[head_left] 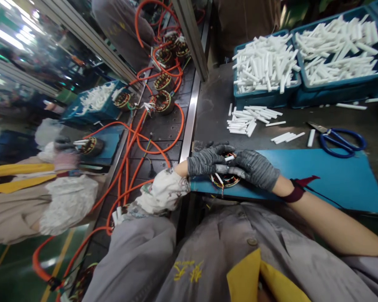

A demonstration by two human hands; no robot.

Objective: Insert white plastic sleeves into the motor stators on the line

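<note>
A round motor stator with copper windings lies on the blue mat in front of my body, partly covered by my hands. My left hand, in a grey knit glove, curls around its left and far side. From the right, my gloved right hand reaches over the stator, its fingertips meeting those of the left. Between the hands a short white sleeve tube shows, its right end at my right fingers. More white sleeves stick out at the stator's near left side, beside thin coloured wires.
Blue bins of white tubes stand at the back right. Loose tubes and blue-handled scissors lie before them. A roller conveyor on the left carries stators and orange cables. Beyond it, a co-worker's gloved hand is near another stator.
</note>
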